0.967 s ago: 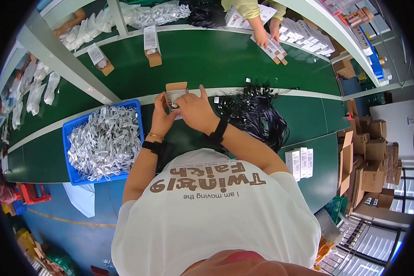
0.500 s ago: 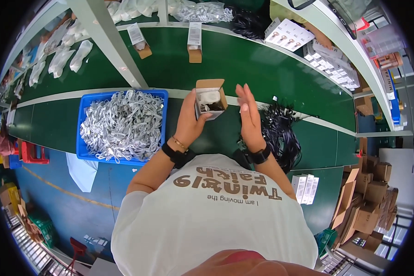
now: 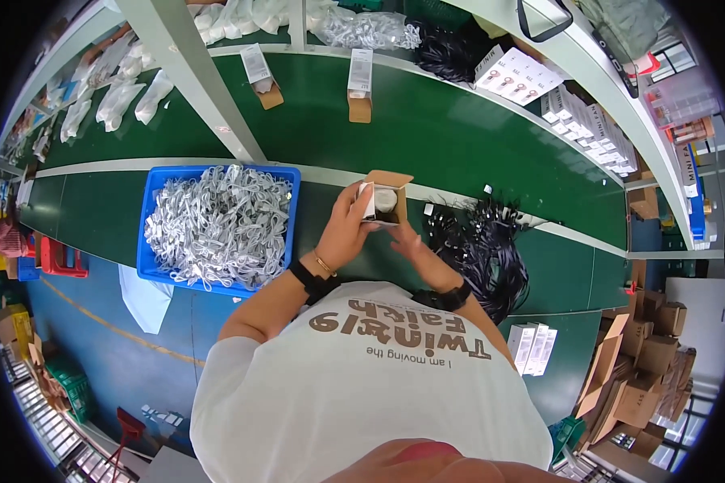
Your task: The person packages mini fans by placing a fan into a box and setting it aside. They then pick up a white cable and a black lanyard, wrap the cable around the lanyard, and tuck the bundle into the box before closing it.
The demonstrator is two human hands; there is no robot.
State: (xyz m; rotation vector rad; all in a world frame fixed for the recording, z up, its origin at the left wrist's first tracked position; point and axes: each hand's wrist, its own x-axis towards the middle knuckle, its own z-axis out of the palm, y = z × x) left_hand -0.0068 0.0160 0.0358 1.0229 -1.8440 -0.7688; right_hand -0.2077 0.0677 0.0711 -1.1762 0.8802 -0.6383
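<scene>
Brown-lined paperboard forms the open carton [image 3: 402, 210], positioned above the green bench [image 3: 568, 278] between the blue bin [image 3: 295, 211] and black cords [image 3: 491, 270]. The left hand [image 3: 345, 228] grasps its left side; right-hand [image 3: 412, 245] contact at the lower right corner cannot be confirmed. Likely light, semi-stiff, crushable: hold opposite walls gently, clear of the flap [image 3: 390, 177].
</scene>
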